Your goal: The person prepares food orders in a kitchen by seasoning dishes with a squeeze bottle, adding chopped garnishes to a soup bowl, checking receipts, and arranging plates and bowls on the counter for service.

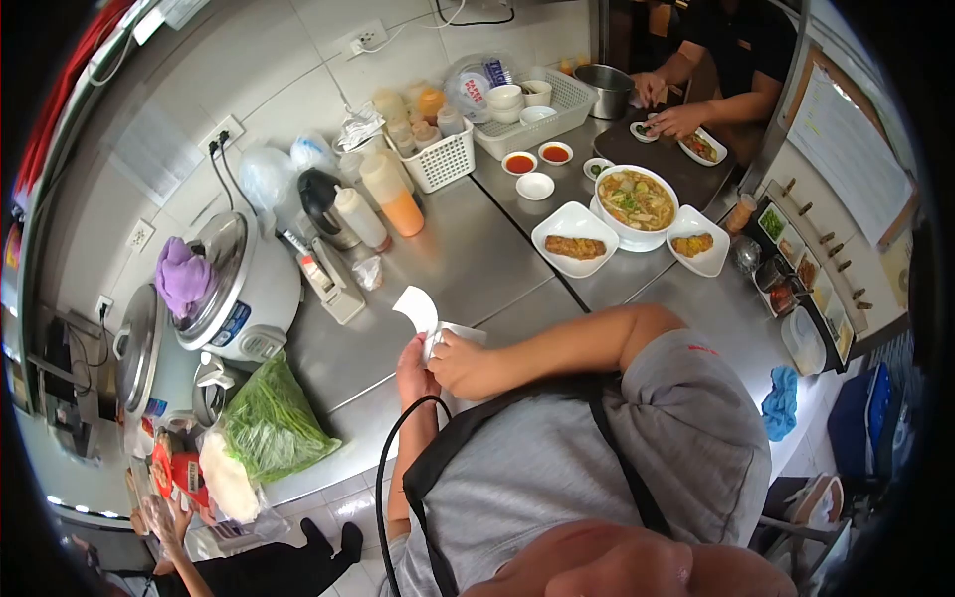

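Observation:
My left hand (414, 371) is closed on a curled white paper slip (418, 309), just over the front edge of the steel counter. Beside it, my right hand (464, 366) pinches the same paper, with a further white piece (460, 335) showing past its fingers. I cannot tell if this is one strip or several slips. To the right on the counter are a white bowl of noodle soup (635, 203), a dish with a browned piece of food (575, 245) and a similar smaller dish (696, 245).
Rice cookers (234, 284) and a bag of green leaves (277, 416) line the left. Behind stand a tape dispenser (330, 284), squeeze bottles (391, 195) and a white basket (445, 159). A co-worker's hands (676, 117) handle small dishes at the back right; another person's hand (171, 527) is lower left.

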The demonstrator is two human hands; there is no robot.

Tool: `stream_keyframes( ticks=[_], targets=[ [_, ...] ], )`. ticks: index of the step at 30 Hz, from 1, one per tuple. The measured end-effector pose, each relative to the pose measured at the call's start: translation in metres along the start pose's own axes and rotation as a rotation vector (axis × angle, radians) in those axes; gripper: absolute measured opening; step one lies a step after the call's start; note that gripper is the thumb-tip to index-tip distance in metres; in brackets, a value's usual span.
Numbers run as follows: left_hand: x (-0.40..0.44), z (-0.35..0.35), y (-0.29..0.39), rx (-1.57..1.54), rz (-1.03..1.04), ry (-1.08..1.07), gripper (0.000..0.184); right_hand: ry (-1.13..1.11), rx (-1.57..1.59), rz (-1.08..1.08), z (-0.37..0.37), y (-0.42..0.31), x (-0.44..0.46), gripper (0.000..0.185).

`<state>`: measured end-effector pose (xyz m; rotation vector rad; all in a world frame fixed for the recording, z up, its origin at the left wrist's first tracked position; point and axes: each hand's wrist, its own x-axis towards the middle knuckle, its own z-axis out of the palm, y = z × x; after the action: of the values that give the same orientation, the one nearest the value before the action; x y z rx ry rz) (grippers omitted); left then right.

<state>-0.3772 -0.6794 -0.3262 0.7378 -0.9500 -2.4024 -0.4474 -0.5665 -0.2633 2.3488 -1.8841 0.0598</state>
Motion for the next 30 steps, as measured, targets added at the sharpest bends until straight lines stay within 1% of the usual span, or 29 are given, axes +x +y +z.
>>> stream_keyframes(
  ticks=[1,2,4,5,6,7,9,10,13,14,15,17,18,19,20,21,23,24,27,28,29,30],
  targets=[
    [-0.004,-0.008,-0.002,0.001,-0.015,0.012,0.02,-0.01,0.036,0.012,0.0,-0.006,0.003,0.018],
    [-0.011,-0.017,-0.003,-0.002,-0.025,0.032,0.02,-0.108,0.112,0.009,-0.002,-0.012,0.005,0.022],
    [-0.022,-0.043,-0.002,-0.011,-0.064,0.058,0.018,-0.056,0.352,0.016,0.003,-0.026,0.011,0.028],
    [-0.026,-0.055,-0.003,-0.015,-0.022,0.104,0.018,-0.03,0.47,0.017,0.004,-0.031,0.015,0.032],
    [-0.035,-0.06,0.004,-0.054,0.0,0.139,0.018,0.024,0.53,0.066,0.003,-0.035,0.019,0.041],
    [-0.042,-0.065,0.011,-0.093,0.019,0.169,0.017,0.105,0.573,0.203,0.004,-0.038,0.025,0.042],
    [-0.053,-0.083,0.022,-0.146,-0.013,0.159,0.017,0.268,0.66,0.494,0.012,-0.044,0.034,0.043],
    [-0.062,-0.085,0.028,-0.149,-0.018,0.148,0.017,0.413,0.601,0.51,0.027,-0.045,0.039,0.043],
    [-0.083,-0.096,0.041,-0.139,-0.041,0.15,0.018,0.098,1.095,0.636,0.056,-0.049,0.055,0.038],
    [-0.086,-0.1,0.042,-0.147,-0.047,0.17,0.018,0.03,1.121,0.534,0.062,-0.05,0.061,0.029],
    [-0.09,-0.104,0.041,-0.157,-0.055,0.191,0.018,-0.003,1.117,0.52,0.058,-0.052,0.066,0.027],
    [-0.087,-0.12,0.033,-0.13,-0.051,0.153,0.026,-0.072,1.109,0.495,0.048,-0.056,0.074,0.024],
    [-0.087,-0.12,0.033,-0.103,-0.039,0.124,0.03,-0.008,1.069,0.458,0.052,-0.055,0.077,0.022],
    [-0.088,-0.121,0.031,-0.077,-0.029,0.096,0.034,0.006,1.094,0.449,0.055,-0.052,0.078,0.023],
    [-0.085,-0.128,0.025,-0.001,-0.003,0.024,0.046,0.017,1.115,0.439,0.057,-0.048,0.079,0.024],
    [-0.082,-0.128,0.024,0.041,0.007,-0.005,0.049,0.024,1.133,0.424,0.056,-0.042,0.079,0.025],
    [-0.076,-0.126,0.02,0.108,0.044,-0.054,0.054,-0.03,1.122,0.374,0.047,-0.026,0.076,0.025],
    [-0.073,-0.124,0.022,0.225,0.057,-0.094,0.055,-0.063,1.112,0.343,0.04,-0.017,0.074,0.026],
    [-0.06,-0.099,0.02,0.475,-0.044,0.063,0.058,-0.215,0.897,0.127,0.017,0.01,0.067,0.027],
    [-0.053,-0.091,0.017,0.485,-0.122,0.051,0.062,-0.259,0.911,0.11,0.016,0.017,0.065,0.029],
    [-0.037,-0.088,0.012,0.69,-0.205,0.056,0.062,-0.24,0.853,0.045,0.017,0.026,0.062,0.029],
    [-0.065,-0.04,0.038,0.814,-0.121,0.094,0.055,-0.221,0.798,-0.05,0.019,0.035,0.063,0.03]
  ],
)
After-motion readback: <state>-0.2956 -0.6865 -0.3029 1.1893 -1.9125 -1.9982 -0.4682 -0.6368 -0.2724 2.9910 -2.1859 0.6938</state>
